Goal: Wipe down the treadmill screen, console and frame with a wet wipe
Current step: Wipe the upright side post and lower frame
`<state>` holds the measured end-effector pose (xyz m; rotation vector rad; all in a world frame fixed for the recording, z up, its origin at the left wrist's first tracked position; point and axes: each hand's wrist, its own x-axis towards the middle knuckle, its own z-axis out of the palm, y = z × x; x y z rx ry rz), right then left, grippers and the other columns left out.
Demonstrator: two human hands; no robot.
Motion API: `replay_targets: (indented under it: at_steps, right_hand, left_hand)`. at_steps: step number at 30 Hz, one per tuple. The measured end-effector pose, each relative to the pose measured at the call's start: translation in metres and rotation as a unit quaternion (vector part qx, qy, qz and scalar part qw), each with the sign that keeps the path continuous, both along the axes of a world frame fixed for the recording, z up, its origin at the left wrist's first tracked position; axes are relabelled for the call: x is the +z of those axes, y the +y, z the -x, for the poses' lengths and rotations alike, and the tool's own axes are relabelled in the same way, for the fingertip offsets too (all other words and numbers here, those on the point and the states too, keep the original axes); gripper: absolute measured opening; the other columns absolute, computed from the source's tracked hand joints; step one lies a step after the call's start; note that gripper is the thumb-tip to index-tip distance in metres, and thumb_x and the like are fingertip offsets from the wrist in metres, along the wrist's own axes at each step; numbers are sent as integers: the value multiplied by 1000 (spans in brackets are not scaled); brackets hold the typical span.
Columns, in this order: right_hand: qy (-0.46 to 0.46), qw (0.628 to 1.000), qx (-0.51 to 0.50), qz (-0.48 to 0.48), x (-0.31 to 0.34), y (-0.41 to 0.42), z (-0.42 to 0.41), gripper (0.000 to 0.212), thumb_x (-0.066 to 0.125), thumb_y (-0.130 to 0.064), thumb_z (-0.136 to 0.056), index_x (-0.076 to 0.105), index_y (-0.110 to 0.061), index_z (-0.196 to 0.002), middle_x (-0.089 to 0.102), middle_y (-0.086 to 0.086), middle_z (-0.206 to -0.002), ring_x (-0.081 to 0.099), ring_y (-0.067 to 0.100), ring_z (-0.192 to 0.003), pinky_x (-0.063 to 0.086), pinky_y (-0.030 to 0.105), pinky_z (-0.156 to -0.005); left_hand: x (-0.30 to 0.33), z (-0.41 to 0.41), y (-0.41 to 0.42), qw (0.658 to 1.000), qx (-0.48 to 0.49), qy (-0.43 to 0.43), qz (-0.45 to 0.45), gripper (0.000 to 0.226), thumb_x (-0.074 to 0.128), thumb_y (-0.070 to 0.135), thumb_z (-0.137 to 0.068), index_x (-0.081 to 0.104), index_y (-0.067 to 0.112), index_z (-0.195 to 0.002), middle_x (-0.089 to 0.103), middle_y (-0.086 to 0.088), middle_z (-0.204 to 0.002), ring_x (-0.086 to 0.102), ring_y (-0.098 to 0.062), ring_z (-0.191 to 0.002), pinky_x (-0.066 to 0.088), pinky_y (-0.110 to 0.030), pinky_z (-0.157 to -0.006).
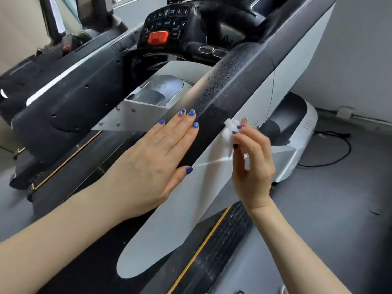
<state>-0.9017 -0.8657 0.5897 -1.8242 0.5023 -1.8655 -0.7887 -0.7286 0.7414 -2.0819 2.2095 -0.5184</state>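
The treadmill's right handrail [224, 85] runs diagonally across the view, black padded on top with a silver-grey side panel [182, 209]. My left hand [157, 153] lies flat, fingers straight, on the inner side of the black rail. My right hand [252, 160] pinches a crumpled white wet wipe [230, 132] against the silver panel just below the black padding. The console [167, 26], with its black keypad and red stop button, sits at the upper centre.
The black running belt [89, 170] with yellow edge lines lies below left. The ribbed side rail [224, 236] runs under the silver panel. The white motor cover [303, 132] stands at right, and a black cable [339, 149] loops on the grey floor. A second treadmill stands at far left.
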Motion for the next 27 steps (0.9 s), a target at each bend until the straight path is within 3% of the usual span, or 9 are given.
replay_targets:
  at_steps: [2,5,10,15,17,19,22,24,27]
  right_hand:
    - [-12,999,43,6,-4,9,-6,18,58,13,-90,69,14,-105,63,21,-117,63,36,-117,44,50,-108]
    - [27,997,65,32,-20,26,-15,25,65,13,-86,71,9,-110,63,19,-124,60,36,-124,44,53,-108]
    - [101,992,76,-10,-54,13,-8,31,52,-2,-98,60,2,-128,54,22,-139,49,41,-135,32,63,-114]
    - [133,973,179,-66,-44,45,-6,56,40,-32,-104,33,0,-150,28,24,-158,16,39,-152,10,55,-123]
    - [162,971,169,-41,-56,37,-7,56,30,-38,-107,27,-6,-153,26,18,-161,15,34,-153,7,56,-123]
    - [186,968,150,-80,-65,18,-6,56,23,-45,-108,23,-13,-155,21,9,-163,13,27,-154,1,52,-124]
    - [169,964,149,-137,-63,5,-8,62,27,-49,-107,20,-11,-156,17,11,-164,8,25,-155,-1,47,-124]
    - [167,967,168,-93,-62,9,-10,64,32,-46,-106,21,-7,-155,15,14,-165,10,34,-154,2,52,-124]
    - [203,966,157,13,-66,-2,-5,59,30,-44,-107,19,-19,-159,10,4,-166,15,34,-153,3,52,-123]
  left_hand:
    - [0,1,-8,999,-9,-38,-16,64,36,35,-103,28,-3,-155,20,-18,-165,19,-30,-154,30,-52,-119]
    - [-2,2,-16,996,-19,-80,-22,64,38,35,-105,26,-3,-155,18,-18,-165,16,-30,-154,30,-51,-120]
    - [-4,3,-21,995,-22,-92,-24,64,37,36,-105,26,-2,-155,18,-19,-165,15,-31,-154,27,-51,-121]
    - [-3,3,-33,995,-26,-98,-19,62,35,34,-106,27,-2,-155,19,-18,-165,16,-31,-154,27,-52,-121]
    - [-2,3,-42,994,-29,-102,-21,61,34,33,-106,28,-1,-155,20,-18,-165,17,-31,-154,27,-53,-121]
    - [0,3,-51,993,-35,-106,-23,61,35,33,-105,29,-1,-155,20,-17,-165,16,-31,-154,26,-53,-121]
    - [0,6,-64,993,-43,-109,-20,61,35,33,-104,29,0,-155,20,-17,-165,16,-31,-154,26,-53,-121]
    - [-1,8,-71,992,-45,-113,-17,60,35,31,-105,28,-1,-155,19,-17,-165,16,-31,-154,25,-52,-122]
    - [-4,7,-75,993,-32,-115,-9,60,33,30,-105,26,-2,-155,18,-18,-165,15,-32,-154,24,-51,-122]
